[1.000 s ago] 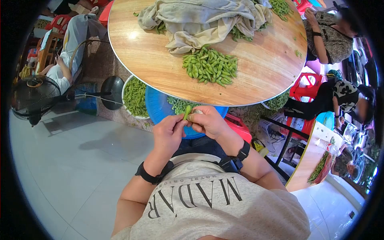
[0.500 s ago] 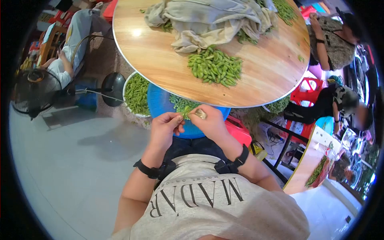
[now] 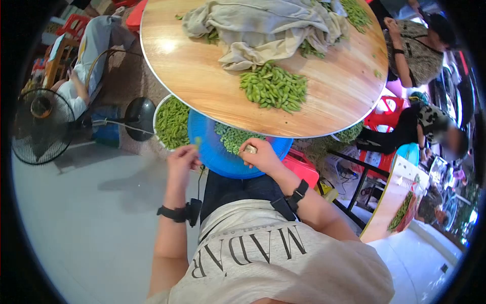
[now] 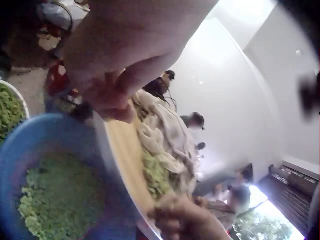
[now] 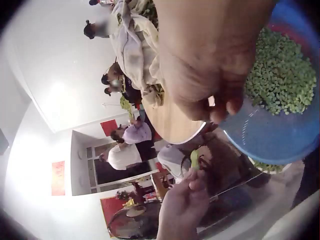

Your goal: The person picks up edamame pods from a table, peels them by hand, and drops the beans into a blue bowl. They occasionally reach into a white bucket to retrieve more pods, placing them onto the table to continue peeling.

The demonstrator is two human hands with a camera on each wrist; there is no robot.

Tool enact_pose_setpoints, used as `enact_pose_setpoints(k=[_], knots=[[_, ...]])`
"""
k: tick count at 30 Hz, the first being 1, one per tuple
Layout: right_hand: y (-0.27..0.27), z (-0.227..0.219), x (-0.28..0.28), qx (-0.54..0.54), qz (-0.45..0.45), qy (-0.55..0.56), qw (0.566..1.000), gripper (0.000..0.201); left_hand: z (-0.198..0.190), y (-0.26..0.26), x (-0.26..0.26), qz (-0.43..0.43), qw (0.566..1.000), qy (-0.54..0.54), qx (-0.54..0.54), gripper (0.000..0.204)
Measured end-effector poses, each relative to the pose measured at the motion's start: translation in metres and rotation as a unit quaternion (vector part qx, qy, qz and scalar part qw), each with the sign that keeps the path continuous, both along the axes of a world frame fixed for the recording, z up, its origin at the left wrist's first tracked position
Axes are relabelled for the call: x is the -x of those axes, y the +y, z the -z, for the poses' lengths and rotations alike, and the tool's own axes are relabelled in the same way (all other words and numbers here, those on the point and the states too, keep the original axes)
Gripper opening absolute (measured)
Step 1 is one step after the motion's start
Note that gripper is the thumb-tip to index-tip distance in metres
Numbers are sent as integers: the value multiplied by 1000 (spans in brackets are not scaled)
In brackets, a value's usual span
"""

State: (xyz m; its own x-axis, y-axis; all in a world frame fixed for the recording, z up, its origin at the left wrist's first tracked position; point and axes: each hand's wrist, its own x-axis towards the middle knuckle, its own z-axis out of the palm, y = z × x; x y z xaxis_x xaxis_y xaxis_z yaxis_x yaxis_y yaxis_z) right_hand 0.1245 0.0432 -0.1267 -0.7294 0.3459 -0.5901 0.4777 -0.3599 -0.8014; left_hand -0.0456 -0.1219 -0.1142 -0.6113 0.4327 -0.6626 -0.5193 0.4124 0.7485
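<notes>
My left hand (image 3: 181, 159), out to the left of the blue basin (image 3: 201, 133), pinches a green edamame pod (image 5: 195, 159) between thumb and fingers. The pod sticks up past the fingertips and is blurred in the head view. Over the near part of the basin, my right hand (image 3: 260, 154) has curled fingers, with a small shiny metallic piece (image 3: 250, 148) at the thumb. Whether these fingers also hold a bean, I cannot tell. Shelled green beans (image 5: 280, 72) cover the basin's bottom. A heap of edamame pods (image 3: 273, 87) lies on the round wooden table (image 3: 187, 66) ahead.
A beige cloth (image 3: 268, 28) covers more pods on the table. A white-rimmed tub of pods (image 3: 172, 123) stands left of the basin, near a black fan (image 3: 43, 126). A red stool (image 3: 299, 169) is at the right. Several people sit around.
Both hands were together on a pod over the basin. They have parted: the left hand moved out to the left with the pod, while the right stayed near the basin.
</notes>
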Motion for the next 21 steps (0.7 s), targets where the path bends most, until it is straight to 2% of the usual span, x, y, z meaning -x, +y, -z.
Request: enact_pose_setpoints(k=[1,2,3,5,7,10,12,15,18,21], knots=[[-1,8,-3,-38,-20,-27,999,11,14,-11,18,-4,999,35,37,22],[-2,29,-10,-182,-84,-10,980,12,27,-20,35,-9,995,70,74,31],[0,37,-14,-267,-93,-8,959,12,36,-27,47,-17,990,81,110,39],[9,45,-17,-431,-115,-4,895,14,42,-28,58,-21,981,95,170,52],[34,16,-3,-444,-26,-30,895,16,37,-24,61,-9,969,100,227,58],[84,15,29,-500,89,-18,861,22,37,-13,47,-25,980,127,152,51],[107,15,51,-555,83,-13,827,23,33,-2,34,-18,986,128,106,46],[121,30,73,-556,5,-98,825,22,11,26,7,27,989,124,71,37],[128,15,77,-522,-33,-152,839,19,-14,51,-11,63,988,129,50,27],[141,23,61,-469,-2,-119,875,21,-23,69,-20,83,990,112,8,26]])
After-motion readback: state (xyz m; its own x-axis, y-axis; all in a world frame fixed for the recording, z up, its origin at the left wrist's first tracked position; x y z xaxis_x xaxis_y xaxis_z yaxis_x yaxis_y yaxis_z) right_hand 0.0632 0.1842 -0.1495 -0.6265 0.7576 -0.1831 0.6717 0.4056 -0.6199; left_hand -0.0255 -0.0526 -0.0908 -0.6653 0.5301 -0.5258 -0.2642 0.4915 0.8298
